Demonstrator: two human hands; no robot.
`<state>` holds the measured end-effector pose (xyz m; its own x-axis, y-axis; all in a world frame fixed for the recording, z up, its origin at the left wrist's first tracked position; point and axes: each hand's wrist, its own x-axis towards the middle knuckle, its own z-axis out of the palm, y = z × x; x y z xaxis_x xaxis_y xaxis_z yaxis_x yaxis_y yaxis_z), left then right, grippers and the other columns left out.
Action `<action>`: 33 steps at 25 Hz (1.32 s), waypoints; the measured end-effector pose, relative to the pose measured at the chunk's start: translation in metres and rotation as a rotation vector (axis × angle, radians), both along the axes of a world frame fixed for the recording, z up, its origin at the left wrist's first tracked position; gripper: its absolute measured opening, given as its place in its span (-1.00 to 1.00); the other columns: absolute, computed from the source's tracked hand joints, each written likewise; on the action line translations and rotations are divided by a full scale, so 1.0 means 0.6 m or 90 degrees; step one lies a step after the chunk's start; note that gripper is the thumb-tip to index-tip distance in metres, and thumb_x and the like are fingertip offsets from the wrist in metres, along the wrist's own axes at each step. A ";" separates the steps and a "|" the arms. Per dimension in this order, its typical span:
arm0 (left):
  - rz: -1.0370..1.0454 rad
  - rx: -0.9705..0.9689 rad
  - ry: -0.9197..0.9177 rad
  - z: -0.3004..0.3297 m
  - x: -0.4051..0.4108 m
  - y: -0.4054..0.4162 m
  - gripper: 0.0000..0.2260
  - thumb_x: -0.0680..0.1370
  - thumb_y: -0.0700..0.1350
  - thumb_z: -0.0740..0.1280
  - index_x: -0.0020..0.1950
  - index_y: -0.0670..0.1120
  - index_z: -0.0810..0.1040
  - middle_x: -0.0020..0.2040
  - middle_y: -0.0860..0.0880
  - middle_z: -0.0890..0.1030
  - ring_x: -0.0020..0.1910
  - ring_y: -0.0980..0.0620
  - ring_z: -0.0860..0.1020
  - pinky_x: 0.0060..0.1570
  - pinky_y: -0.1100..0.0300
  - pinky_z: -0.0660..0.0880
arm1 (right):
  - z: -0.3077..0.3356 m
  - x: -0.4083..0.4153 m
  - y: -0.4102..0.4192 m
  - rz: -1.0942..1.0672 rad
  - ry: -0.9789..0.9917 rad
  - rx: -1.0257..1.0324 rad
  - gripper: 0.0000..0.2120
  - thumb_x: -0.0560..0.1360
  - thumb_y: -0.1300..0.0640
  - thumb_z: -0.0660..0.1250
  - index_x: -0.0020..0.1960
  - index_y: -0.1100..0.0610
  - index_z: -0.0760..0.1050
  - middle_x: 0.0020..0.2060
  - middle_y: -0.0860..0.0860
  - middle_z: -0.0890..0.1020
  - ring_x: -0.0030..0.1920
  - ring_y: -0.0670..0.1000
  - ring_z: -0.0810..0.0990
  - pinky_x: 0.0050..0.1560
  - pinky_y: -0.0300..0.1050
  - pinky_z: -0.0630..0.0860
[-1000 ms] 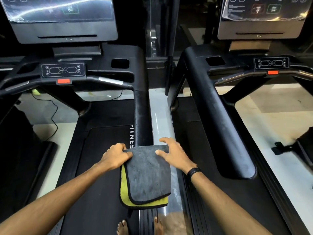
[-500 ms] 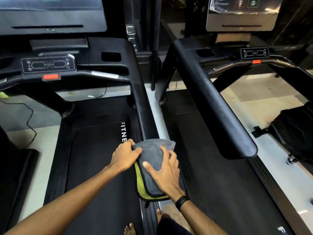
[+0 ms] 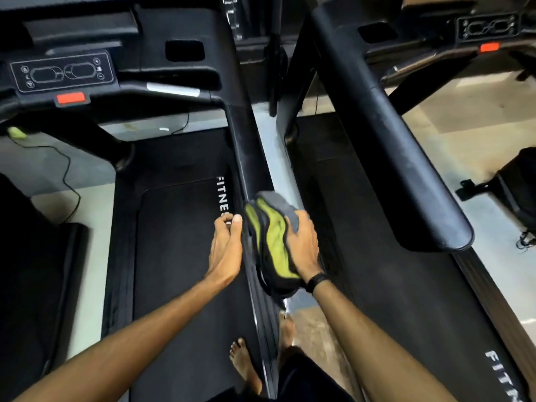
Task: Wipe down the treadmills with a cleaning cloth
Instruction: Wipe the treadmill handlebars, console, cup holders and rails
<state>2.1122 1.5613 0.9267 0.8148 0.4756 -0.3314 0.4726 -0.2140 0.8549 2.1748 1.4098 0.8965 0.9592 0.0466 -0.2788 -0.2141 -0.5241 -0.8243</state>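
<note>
**Cloth gathered into your right hand at the near end of the handrail**

Nearest to you, your bare foot (image 3: 245,369) stands on the belt (image 3: 179,271) of the left treadmill (image 3: 121,181), beside its side rail.

Just ahead, the change: a second ago the cleaning cloth (image 3: 272,242) lay draped flat over the end of the handrail (image 3: 246,158) with both hands on its top edge. Half a second ago your right hand was laid flat on it. Now the cloth is bunched into folds, its yellow-green face showing between grey edges, and your right hand (image 3: 303,245) grips it from the right side. It sits against the handrail's near end, though whether it wraps the rail cannot be told.

Your left hand (image 3: 227,250) has let go. It lies alongside the cloth with its fingers straight, grasping nothing; whether it touches the rail is unclear.

Reading: the two-handed spreading is over, and a one-handed wipe of this handrail looks ready to begin. The rail's upper length runs away toward the console (image 3: 62,74), apparently unwiped.

Farther right, the second treadmill's handrail (image 3: 385,134) shows a dusty film and awaits cleaning. A dark bag (image 3: 519,187) lies on the floor beyond.
</note>
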 end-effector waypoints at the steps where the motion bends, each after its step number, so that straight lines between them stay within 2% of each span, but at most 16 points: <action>1: 0.011 -0.012 0.010 -0.001 0.004 -0.008 -0.49 0.64 0.28 0.01 0.39 -0.05 0.33 0.28 -0.08 0.52 0.26 -0.16 0.51 0.36 -0.14 0.35 | -0.007 0.019 -0.006 -0.015 0.048 0.059 -0.85 0.65 0.04 0.23 0.11 0.12 0.45 0.01 0.11 0.58 0.07 0.16 0.53 0.01 0.03 0.43; 3: 0.026 -0.013 0.028 -0.002 0.012 -0.020 -0.57 0.67 0.23 -0.02 0.35 -0.03 0.31 0.29 -0.07 0.49 0.26 -0.14 0.50 0.36 -0.13 0.36 | -0.026 0.029 -0.017 -0.021 0.090 0.163 -0.93 0.64 0.12 0.26 0.00 0.11 0.43 -0.16 0.01 0.55 -0.07 0.08 0.51 -0.13 -0.08 0.43; 4: 0.035 -0.008 0.032 -0.001 0.017 -0.025 -0.60 0.67 0.24 -0.04 0.31 0.00 0.30 0.30 -0.07 0.48 0.27 -0.12 0.49 0.36 -0.12 0.36 | -0.038 0.023 -0.024 -0.028 0.099 0.208 -0.96 0.64 0.16 0.27 0.03 0.13 0.45 -0.16 -0.01 0.55 -0.07 0.04 0.50 -0.13 -0.13 0.43; 7: 0.083 -0.004 0.025 -0.003 0.030 -0.037 -0.64 0.67 0.23 -0.05 0.25 0.02 0.29 0.30 -0.10 0.46 0.27 -0.09 0.46 0.37 -0.10 0.35 | -0.054 -0.022 -0.045 -0.065 0.136 0.291 -0.83 0.66 0.17 0.25 0.22 0.15 0.49 0.01 0.06 0.59 0.05 0.05 0.56 0.05 -0.04 0.49; 9: 0.111 -0.008 0.014 -0.008 0.036 -0.050 -0.65 0.68 0.21 -0.05 0.24 0.00 0.31 0.31 -0.12 0.45 0.29 -0.08 0.44 0.39 -0.08 0.33 | -0.041 -0.053 -0.056 -0.049 0.140 0.244 -0.59 0.61 -0.16 0.26 0.34 0.06 0.44 0.16 0.09 0.56 0.22 0.10 0.54 0.22 0.08 0.49; 11: 0.140 -0.029 0.004 -0.015 0.038 -0.064 -0.60 0.69 0.19 -0.05 0.27 -0.07 0.34 0.30 -0.11 0.45 0.31 -0.06 0.43 0.40 -0.04 0.31 | -0.012 -0.075 -0.048 0.037 0.096 0.130 -0.19 0.37 -0.54 0.20 0.41 -0.02 0.33 0.29 0.06 0.44 0.33 0.09 0.41 0.31 0.11 0.42; 13: 0.189 -0.061 -0.005 -0.023 0.035 -0.076 -0.55 0.70 0.18 -0.04 0.30 -0.14 0.36 0.29 -0.11 0.46 0.30 -0.06 0.44 0.39 -0.05 0.32 | 0.014 -0.093 -0.024 0.067 0.066 -0.031 -0.03 0.23 -0.66 0.12 0.46 -0.10 0.19 0.33 0.01 0.33 0.35 0.07 0.28 0.32 0.12 0.36; 14: 0.211 -0.066 -0.012 -0.025 0.034 -0.080 -0.55 0.70 0.16 -0.04 0.30 -0.16 0.37 0.27 -0.12 0.46 0.29 -0.08 0.45 0.39 -0.07 0.33 | 0.022 -0.087 -0.012 0.054 0.050 -0.070 -0.08 0.26 -0.64 0.12 0.45 -0.11 0.19 0.31 0.02 0.34 0.34 0.08 0.28 0.31 0.14 0.37; 17: 0.227 -0.044 -0.027 -0.021 0.034 -0.081 -0.57 0.71 0.13 -0.02 0.30 -0.18 0.37 0.21 -0.07 0.45 0.27 -0.10 0.44 0.37 -0.07 0.35 | 0.001 -0.021 0.000 -0.020 0.020 0.011 -0.39 0.47 -0.42 0.22 0.34 -0.04 0.37 0.23 0.08 0.49 0.25 0.18 0.49 0.22 0.17 0.47; 21: 0.180 0.002 -0.026 -0.014 0.031 -0.082 -0.63 0.71 0.12 -0.02 0.23 -0.12 0.39 0.18 0.03 0.41 0.21 0.00 0.43 0.33 0.01 0.36 | -0.072 0.049 -0.015 -0.095 0.160 0.213 -0.63 0.55 -0.20 0.37 0.10 0.10 0.52 0.01 0.13 0.66 0.06 0.19 0.61 0.15 0.13 0.54; 23: 0.180 0.012 -0.018 -0.012 0.030 -0.082 -0.64 0.70 0.13 -0.02 0.21 -0.09 0.39 0.17 0.03 0.42 0.18 0.01 0.43 0.32 0.00 0.36 | -0.093 0.018 -0.027 -0.165 0.224 0.316 -0.76 0.55 -0.07 0.42 0.07 0.09 0.57 -0.06 0.07 0.69 0.03 0.14 0.65 0.15 0.09 0.56; 25: 0.198 -0.006 -0.015 -0.016 0.029 -0.083 -0.64 0.70 0.14 -0.02 0.24 -0.07 0.39 0.20 0.00 0.44 0.20 0.01 0.43 0.34 -0.01 0.34 | -0.096 -0.042 -0.047 -0.221 0.251 0.333 -0.77 0.54 -0.05 0.42 0.07 0.08 0.59 -0.06 0.04 0.70 0.06 0.14 0.67 0.15 0.08 0.56; 27: 0.215 -0.020 -0.014 -0.024 0.030 -0.085 -0.60 0.70 0.16 -0.03 0.28 -0.08 0.38 0.25 -0.03 0.46 0.24 -0.01 0.43 0.37 -0.03 0.33 | -0.074 -0.109 -0.062 -0.219 0.190 0.219 -0.61 0.52 -0.24 0.36 0.17 0.03 0.54 0.03 -0.01 0.66 0.14 0.10 0.62 0.18 0.08 0.53; 29: 0.241 -0.047 -0.013 -0.035 0.030 -0.082 -0.54 0.70 0.18 -0.04 0.33 -0.13 0.38 0.30 -0.10 0.47 0.30 -0.06 0.44 0.40 -0.07 0.32 | -0.032 -0.143 -0.046 -0.122 0.028 0.037 -0.52 0.46 -0.40 0.22 0.19 -0.09 0.43 0.06 -0.11 0.51 0.14 -0.01 0.49 0.08 0.00 0.45; 31: 0.253 -0.076 -0.017 -0.044 0.029 -0.081 -0.48 0.69 0.20 -0.06 0.34 -0.17 0.39 0.31 -0.19 0.49 0.33 -0.13 0.45 0.41 -0.13 0.32 | 0.001 -0.111 -0.008 -0.006 -0.161 -0.106 -0.56 0.45 -0.37 0.21 0.14 -0.08 0.43 0.00 -0.06 0.45 0.06 -0.03 0.38 -0.03 -0.09 0.32; 33: 0.265 -0.088 -0.021 -0.041 0.028 -0.083 -0.42 0.64 0.26 -0.05 0.31 -0.18 0.40 0.29 -0.23 0.49 0.32 -0.20 0.46 0.40 -0.19 0.32 | 0.013 -0.039 0.027 0.068 -0.237 -0.127 -0.57 0.48 -0.30 0.27 0.17 -0.01 0.47 0.01 0.02 0.48 0.05 0.03 0.40 -0.06 -0.08 0.33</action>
<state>2.1291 1.5116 0.9021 0.5748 0.7181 -0.3924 0.4665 0.1064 0.8781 2.1512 1.4261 0.9045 0.9887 0.1312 0.0722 0.1430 -0.6844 -0.7149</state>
